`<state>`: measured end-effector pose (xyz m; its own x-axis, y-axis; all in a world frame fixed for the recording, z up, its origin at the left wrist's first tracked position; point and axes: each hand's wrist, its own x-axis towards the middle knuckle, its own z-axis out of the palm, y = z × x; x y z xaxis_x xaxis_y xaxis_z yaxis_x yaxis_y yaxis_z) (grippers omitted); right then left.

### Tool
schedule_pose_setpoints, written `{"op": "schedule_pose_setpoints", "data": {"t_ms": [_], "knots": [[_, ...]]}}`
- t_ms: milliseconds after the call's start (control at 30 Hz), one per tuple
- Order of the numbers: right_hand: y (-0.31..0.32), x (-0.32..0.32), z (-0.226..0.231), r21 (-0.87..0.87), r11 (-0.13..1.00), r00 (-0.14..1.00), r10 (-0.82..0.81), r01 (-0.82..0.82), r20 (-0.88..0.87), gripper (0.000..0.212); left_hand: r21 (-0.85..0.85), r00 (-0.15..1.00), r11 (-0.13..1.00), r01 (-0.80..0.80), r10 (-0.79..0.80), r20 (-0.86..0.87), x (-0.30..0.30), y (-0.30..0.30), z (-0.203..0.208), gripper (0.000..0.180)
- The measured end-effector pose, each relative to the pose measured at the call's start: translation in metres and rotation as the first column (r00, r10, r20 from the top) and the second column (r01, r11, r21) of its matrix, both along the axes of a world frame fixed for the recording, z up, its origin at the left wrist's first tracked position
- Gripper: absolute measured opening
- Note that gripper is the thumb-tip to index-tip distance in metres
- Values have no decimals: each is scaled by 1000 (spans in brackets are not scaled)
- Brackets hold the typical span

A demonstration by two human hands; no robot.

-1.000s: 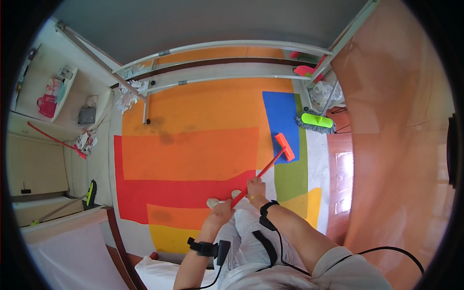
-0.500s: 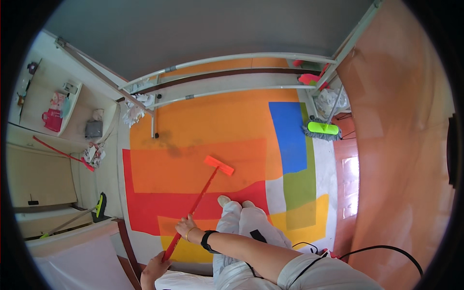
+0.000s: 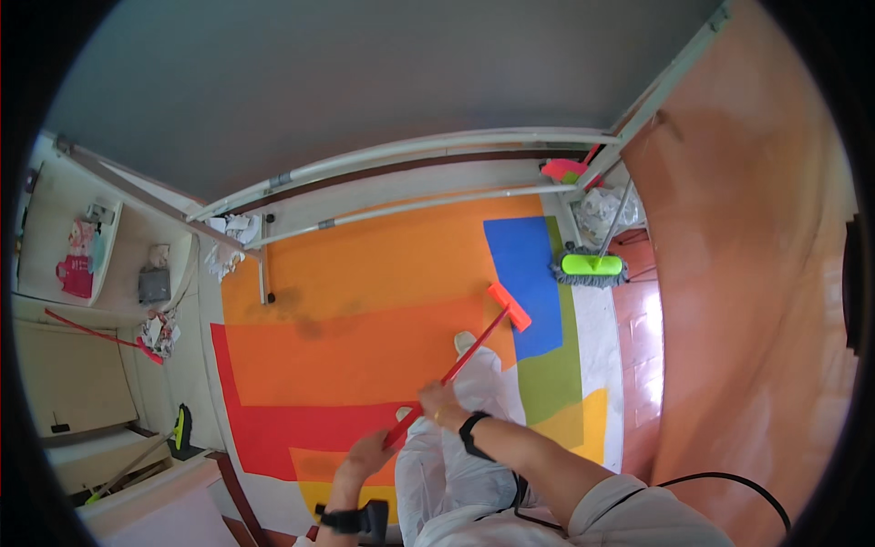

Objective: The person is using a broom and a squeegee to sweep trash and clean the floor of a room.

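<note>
Both of my hands grip the red pole of a broom (image 3: pixel 474 347) with a flat orange head, whose bristles I cannot make out. My left hand (image 3: pixel 369 453) is wrapped round the pole near its lower end. Further up, my right hand (image 3: pixel 441 405) is closed on it. The broom's orange head (image 3: pixel 509 307) rests on the floor, over the border between the orange and blue patches of the colourful floor covering (image 3: pixel 365 356). One of my shoes (image 3: pixel 465 342) is beside the pole.
A grey board (image 3: pixel 365 82) on a wheeled metal frame (image 3: pixel 410 202) spans the far side. At right, a green-and-grey mop (image 3: pixel 592 265) stands by a clear plastic bag (image 3: pixel 602 211) and a pink dustpan (image 3: pixel 563 170). Crumpled paper (image 3: pixel 228 244) lies far left; another brush (image 3: pixel 184 427) leans near left.
The broom head has swung right from the orange area to the blue edge. Both hands have moved right with the pole, and one foot has stepped forward.
</note>
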<state>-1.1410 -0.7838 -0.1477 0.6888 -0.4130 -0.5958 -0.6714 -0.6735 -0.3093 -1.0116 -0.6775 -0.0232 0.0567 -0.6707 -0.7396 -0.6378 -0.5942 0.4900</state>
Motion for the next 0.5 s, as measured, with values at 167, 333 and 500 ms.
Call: {"op": "schedule_pose_setpoints", "data": {"t_ms": [167, 333, 500], "knots": [[5, 39, 16, 239, 904, 932, 323, -355, 165, 18, 320, 984, 937, -139, 93, 155, 16, 4, 74, 35], [-4, 51, 33, 100, 906, 836, 332, -412, 436, 16, 298, 942, 894, -335, 316, 112, 15, -1, 110, 41], [-97, 29, -4, 52, 934, 906, 329, -354, 266, 16, 225, 925, 901, -372, 380, 10, -5, -67, 43, 41]]}}
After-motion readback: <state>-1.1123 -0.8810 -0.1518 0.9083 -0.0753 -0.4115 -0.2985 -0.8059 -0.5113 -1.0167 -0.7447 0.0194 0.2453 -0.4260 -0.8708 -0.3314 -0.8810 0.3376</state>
